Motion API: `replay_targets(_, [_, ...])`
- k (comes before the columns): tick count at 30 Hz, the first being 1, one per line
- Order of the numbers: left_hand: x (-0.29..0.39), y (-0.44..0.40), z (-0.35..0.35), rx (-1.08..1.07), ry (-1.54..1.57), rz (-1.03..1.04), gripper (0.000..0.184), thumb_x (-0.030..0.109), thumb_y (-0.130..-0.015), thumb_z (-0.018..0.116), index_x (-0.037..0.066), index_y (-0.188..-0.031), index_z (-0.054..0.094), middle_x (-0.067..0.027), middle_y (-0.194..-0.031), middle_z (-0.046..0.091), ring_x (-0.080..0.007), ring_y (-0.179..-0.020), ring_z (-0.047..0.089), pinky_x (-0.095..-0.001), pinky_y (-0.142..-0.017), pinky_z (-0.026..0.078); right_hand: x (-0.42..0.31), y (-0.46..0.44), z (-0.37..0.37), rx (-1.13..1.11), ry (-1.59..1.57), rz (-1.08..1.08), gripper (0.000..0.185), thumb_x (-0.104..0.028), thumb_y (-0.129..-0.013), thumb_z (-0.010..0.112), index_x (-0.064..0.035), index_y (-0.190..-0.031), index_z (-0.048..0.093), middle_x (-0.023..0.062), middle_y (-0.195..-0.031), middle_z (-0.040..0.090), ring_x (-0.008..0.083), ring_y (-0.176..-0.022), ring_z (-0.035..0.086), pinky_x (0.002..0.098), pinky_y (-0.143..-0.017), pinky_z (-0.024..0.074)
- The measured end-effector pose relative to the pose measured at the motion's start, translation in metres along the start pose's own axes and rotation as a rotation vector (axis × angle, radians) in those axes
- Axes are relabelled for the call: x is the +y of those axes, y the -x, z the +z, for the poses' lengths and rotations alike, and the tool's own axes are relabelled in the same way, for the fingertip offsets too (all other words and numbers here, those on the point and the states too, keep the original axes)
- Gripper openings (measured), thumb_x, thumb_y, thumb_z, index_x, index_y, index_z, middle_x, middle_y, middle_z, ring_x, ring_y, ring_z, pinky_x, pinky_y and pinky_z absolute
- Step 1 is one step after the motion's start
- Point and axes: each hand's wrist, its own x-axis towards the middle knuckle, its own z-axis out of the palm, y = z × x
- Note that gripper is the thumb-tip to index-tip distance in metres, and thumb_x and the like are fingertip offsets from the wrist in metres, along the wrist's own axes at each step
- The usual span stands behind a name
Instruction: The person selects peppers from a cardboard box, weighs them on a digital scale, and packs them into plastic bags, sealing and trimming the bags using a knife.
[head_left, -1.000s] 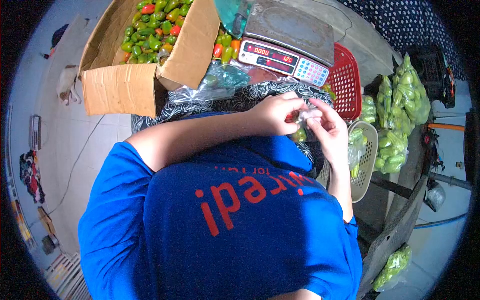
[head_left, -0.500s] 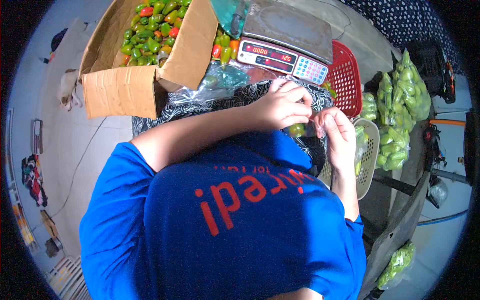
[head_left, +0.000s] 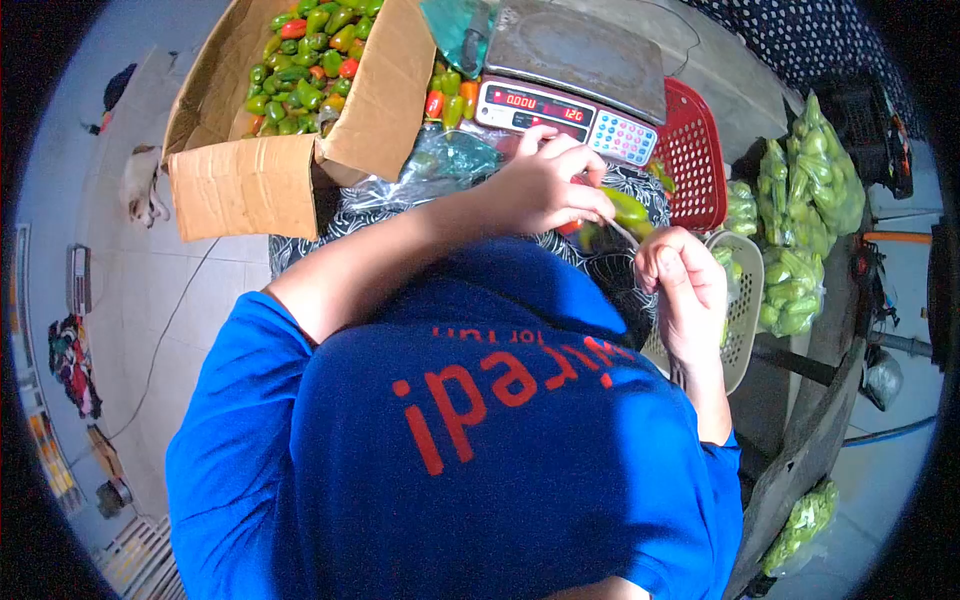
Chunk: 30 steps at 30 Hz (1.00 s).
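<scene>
Between my hands hangs a clear plastic bag of peppers [head_left: 628, 206], green with a bit of red, partly hidden behind my fingers. My left hand [head_left: 555, 185] is closed at the bag's neck, thumb and fingers pinched together. A thin twisted strip of the plastic runs from there to my right hand [head_left: 685, 270], whose fingers are pinched on its end. Just beyond my left hand stands a digital scale [head_left: 575, 70] with lit red digits. Loose clear plastic bags [head_left: 440, 165] lie to the left of that hand.
An open cardboard box [head_left: 245, 185] of green and red peppers stands at the far left. Right of the scale is a red perforated basket [head_left: 690, 150]. A cream basket [head_left: 742, 330] sits by my right forearm, with bagged green peppers [head_left: 822, 180] beyond it.
My hands have moved apart, the left one slightly up and left, stretching the plastic strip between them. The bag's peppers have swung up into view beside my left fingers.
</scene>
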Motion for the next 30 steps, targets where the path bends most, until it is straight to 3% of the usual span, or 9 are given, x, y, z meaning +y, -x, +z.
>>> replay_targets(2, [-0.004,0.003,0.001,0.001,-0.043,-0.044,0.011,0.029,-0.074,0.066,0.025,-0.084,0.067,0.0018,-0.095,0.052,-0.0199,-0.097,0.049,-0.0452,-0.087,0.03,-0.002,-0.012,-0.003,-0.027,0.055,0.004,0.022,-0.016,-0.094,0.046,-0.0012,-0.079,0.052,0.0016,-0.071,0.05,0.0078,-0.064,0.043,0.0224,-0.061,0.0369])
replay_targets(5, [-0.01,0.005,-0.006,-0.017,0.032,-0.261,0.011,0.026,-0.076,0.063,0.022,-0.085,0.067,0.0001,-0.093,0.052,-0.0207,-0.094,0.049,-0.0407,-0.087,0.03,0.005,-0.042,-0.026,-0.02,0.108,-0.055,0.017,-0.014,-0.09,0.053,-0.0004,-0.098,0.058,0.0059,-0.094,0.058,0.0115,-0.081,0.054,0.0253,-0.075,0.0438])
replay_targets(8, [-0.039,0.006,-0.034,0.011,-0.01,-0.06,0.011,0.022,-0.083,0.059,0.013,-0.086,0.065,-0.0023,-0.087,0.052,-0.0203,-0.086,0.051,-0.0321,-0.079,0.037,0.001,-0.059,-0.047,0.246,0.577,-0.293,0.042,-0.018,-0.082,0.061,-0.0033,-0.121,0.052,0.0127,-0.124,0.05,0.0216,-0.11,0.05,0.0312,-0.091,0.041])
replay_targets(9, [-0.048,0.004,-0.045,0.022,-0.025,0.008,0.012,0.02,-0.085,0.057,0.01,-0.087,0.065,-0.0031,-0.085,0.051,-0.0202,-0.084,0.051,-0.0292,-0.077,0.04,0.008,-0.06,-0.054,0.208,0.614,-0.241,0.042,-0.018,-0.082,0.061,-0.0029,-0.12,0.052,0.0132,-0.123,0.05,0.0228,-0.111,0.05,0.0323,-0.092,0.0405])
replay_targets(12, [-0.043,-0.005,-0.081,-0.007,0.389,-0.721,0.016,0.019,-0.089,0.055,0.005,-0.087,0.063,-0.0035,-0.085,0.052,-0.0159,-0.083,0.052,-0.0263,-0.074,0.043,0.053,-0.061,-0.069,0.005,0.799,-0.039,0.04,-0.02,-0.082,0.062,-0.0024,-0.117,0.053,0.0155,-0.121,0.051,0.0272,-0.114,0.048,0.0369,-0.097,0.0375])
replay_targets(16, [-0.089,0.008,-0.106,0.064,0.338,-0.563,0.017,0.016,-0.09,0.055,0.001,-0.089,0.063,-0.0031,-0.085,0.052,-0.0109,-0.085,0.05,-0.0254,-0.075,0.041,0.111,-0.055,-0.067,0.037,1.107,0.008,0.044,-0.026,-0.079,0.064,-0.0063,-0.117,0.055,0.0154,-0.123,0.049,0.0332,-0.117,0.042,0.0418,-0.099,0.0338])
replay_targets(19, [-0.117,0.02,-0.123,0.061,0.369,-0.701,0.018,0.016,-0.091,0.054,0.001,-0.091,0.064,-0.0003,-0.083,0.056,-0.0097,-0.083,0.052,-0.0244,-0.079,0.042,0.129,-0.054,-0.048,0.163,1.224,-0.014,0.046,-0.029,-0.079,0.063,-0.0111,-0.121,0.053,0.0128,-0.128,0.045,0.031,-0.121,0.038,0.0481,-0.101,0.0284])
replay_targets(26, [-0.164,0.061,-0.146,0.369,0.602,-0.793,0.019,0.014,-0.089,0.058,-0.001,-0.099,0.063,-0.0032,-0.094,0.064,-0.0092,-0.088,0.057,-0.0241,-0.083,0.044,0.123,-0.077,0.011,-0.25,1.359,-0.13,0.047,-0.036,-0.077,0.063,-0.0102,-0.115,0.056,0.0089,-0.127,0.046,0.0259,-0.12,0.04,0.0487,-0.103,0.0254])
replay_targets(30, [-0.166,0.069,-0.132,0.503,0.579,-0.725,0.02,0.017,-0.089,0.058,-0.001,-0.096,0.065,-0.0049,-0.092,0.065,-0.0111,-0.087,0.059,-0.0258,-0.082,0.045,0.138,-0.083,0.027,-0.724,0.886,-0.021,0.029,-0.028,-0.087,0.051,-0.0105,-0.108,0.06,0.0103,-0.104,0.061,0.0256,-0.104,0.055,0.0371,-0.096,0.0372])
